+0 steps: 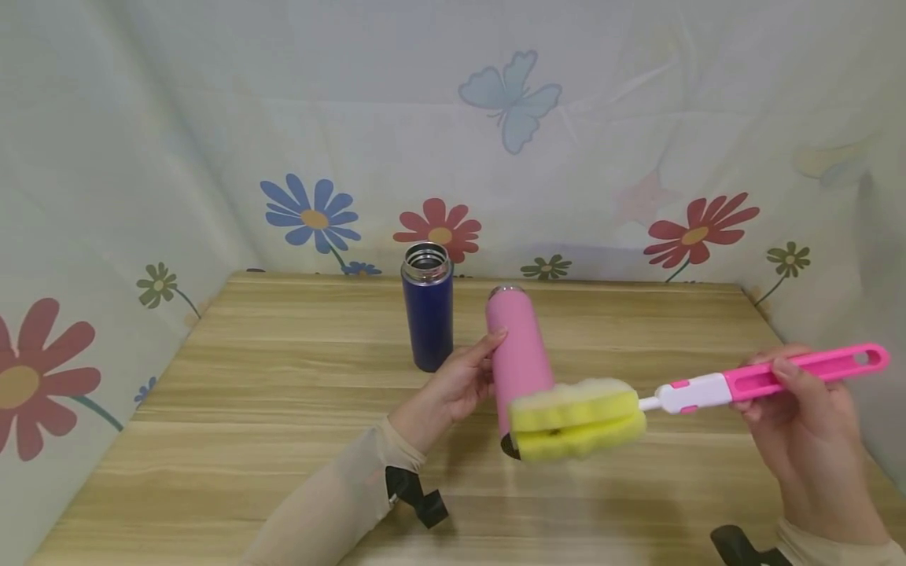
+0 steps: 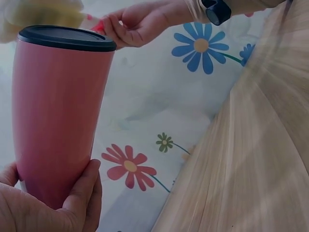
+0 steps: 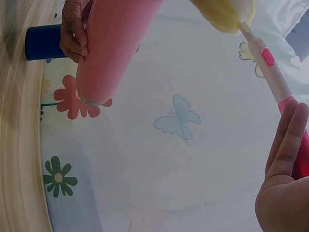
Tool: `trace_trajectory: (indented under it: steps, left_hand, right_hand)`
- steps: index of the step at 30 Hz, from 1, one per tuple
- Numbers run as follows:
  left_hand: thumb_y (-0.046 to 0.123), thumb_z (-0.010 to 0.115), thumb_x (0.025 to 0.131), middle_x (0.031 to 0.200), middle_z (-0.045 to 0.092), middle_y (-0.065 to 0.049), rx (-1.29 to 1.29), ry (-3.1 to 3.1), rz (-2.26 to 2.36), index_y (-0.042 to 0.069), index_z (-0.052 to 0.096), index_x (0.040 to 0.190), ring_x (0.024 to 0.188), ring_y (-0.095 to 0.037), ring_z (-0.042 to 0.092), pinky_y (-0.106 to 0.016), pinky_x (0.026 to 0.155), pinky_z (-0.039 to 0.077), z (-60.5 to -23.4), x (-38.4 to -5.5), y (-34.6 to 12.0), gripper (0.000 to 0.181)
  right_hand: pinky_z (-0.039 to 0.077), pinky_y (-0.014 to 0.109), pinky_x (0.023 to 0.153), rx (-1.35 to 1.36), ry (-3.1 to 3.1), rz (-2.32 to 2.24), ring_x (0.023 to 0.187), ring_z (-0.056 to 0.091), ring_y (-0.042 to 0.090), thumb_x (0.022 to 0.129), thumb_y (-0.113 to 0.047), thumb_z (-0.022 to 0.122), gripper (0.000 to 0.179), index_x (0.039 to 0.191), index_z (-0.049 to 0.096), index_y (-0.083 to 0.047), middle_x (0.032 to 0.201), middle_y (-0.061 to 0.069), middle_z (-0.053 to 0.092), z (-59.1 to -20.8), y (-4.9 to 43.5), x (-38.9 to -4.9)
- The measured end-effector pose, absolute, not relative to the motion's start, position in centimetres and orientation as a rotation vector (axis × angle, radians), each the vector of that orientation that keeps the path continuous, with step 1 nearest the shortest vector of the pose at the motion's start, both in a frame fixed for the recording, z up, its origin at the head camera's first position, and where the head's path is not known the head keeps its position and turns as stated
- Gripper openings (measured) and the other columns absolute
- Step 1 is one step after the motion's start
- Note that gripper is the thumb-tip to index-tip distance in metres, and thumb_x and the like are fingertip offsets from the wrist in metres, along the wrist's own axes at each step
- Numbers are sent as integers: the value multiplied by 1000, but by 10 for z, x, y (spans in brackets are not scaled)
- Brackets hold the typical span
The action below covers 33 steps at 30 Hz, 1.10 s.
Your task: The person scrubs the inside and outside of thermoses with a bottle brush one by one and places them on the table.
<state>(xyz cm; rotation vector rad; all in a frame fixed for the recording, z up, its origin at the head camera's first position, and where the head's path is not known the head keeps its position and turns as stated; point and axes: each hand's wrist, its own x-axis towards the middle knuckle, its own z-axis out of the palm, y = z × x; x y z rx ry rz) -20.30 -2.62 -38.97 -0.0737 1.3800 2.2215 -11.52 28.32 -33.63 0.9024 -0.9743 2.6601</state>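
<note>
My left hand (image 1: 456, 385) grips a pink bottle (image 1: 520, 338) around its side. The bottle is tilted, its silver-rimmed end pointing away from me and its dark base toward me. In the left wrist view that dark base (image 2: 67, 37) faces up past the fingers. My right hand (image 1: 814, 448) holds the pink-and-white handle of a sponge bottle brush (image 1: 697, 393). Its yellow-and-white sponge head (image 1: 576, 420) points left and overlaps the bottle's lower part in the head view. Just left of the pink bottle, a dark blue bottle (image 1: 429, 326) stands upright with its metal mouth uncovered.
Everything is over a wood-grain table (image 1: 283, 440). A pale cloth (image 1: 396, 102) printed with flowers and a butterfly hangs behind the table and along its sides. Black camera mounts (image 1: 418, 495) sit at both wrists.
</note>
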Motion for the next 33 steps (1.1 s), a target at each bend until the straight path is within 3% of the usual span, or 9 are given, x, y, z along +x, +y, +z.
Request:
trace_trajectory:
  steps: [13,24,33]
  left_hand:
    - [26,55,92,85,67,1,6,1503,2250,-11,51,122,78,-9,64,-23,71,53,-386,-201,-25,47]
    - [17,64,88,98,59,-8,2,1680,2211,0,48,109,81,-12,62,-24,71,54,-378,-199,-21,31]
    - [15,67,86,103,58,-10,36,1794,2180,0,48,112,90,-15,60,-26,79,54,-378,-199,-18,35]
  right_hand:
    - [55,26,48,650,-1035,2602,55,67,26,99,9,17,47,91,61,21,79,28,69,-344,302,-126]
    - [54,24,46,540,-1094,2516,54,67,26,100,10,24,40,92,62,18,78,26,71,-336,315,-124]
    - [55,27,47,410,-1150,2418,55,69,27,97,13,32,30,92,62,18,78,25,71,-333,313,-121]
